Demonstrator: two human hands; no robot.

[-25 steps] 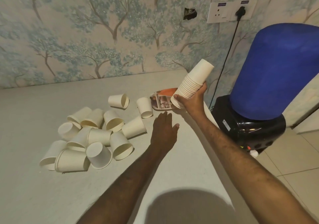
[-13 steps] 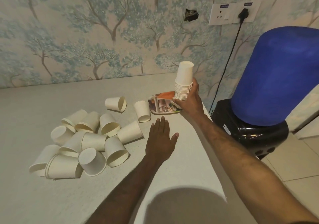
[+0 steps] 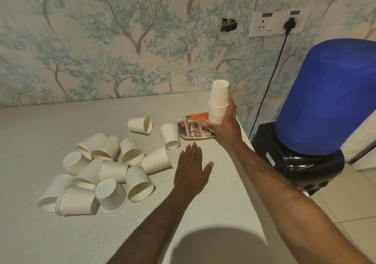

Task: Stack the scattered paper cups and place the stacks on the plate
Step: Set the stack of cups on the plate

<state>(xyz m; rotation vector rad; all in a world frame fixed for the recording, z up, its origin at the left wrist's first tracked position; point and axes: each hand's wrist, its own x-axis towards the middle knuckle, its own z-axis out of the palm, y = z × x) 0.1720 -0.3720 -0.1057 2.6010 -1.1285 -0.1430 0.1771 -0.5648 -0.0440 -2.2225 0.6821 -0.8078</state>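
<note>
— What are you holding in your right hand [image 3: 225,126]?

— I'm gripping a stack of cups [image 3: 218,105], upside down and upright, with my fingers curled round its lower rims. I'm holding it over the right part of the plate [image 3: 188,128]; I cannot tell whether it is touching the plate.

— And your left hand [image 3: 192,171]?

— I'm keeping it flat and holding nothing, fingers straight, palm down over the counter [image 3: 40,239], just right of the pile.

— Where are the other cups lying?

— The scattered cups [image 3: 105,172] are lying on their sides in a heap on the left of the counter. One single cup [image 3: 140,124] is lying apart behind them, and another cup [image 3: 170,135] is lying just beside the plate's left edge.

— Anything else nearby?

— A blue water bottle [image 3: 329,98] is sitting on a black dispenser [image 3: 301,162] at my right.
</note>
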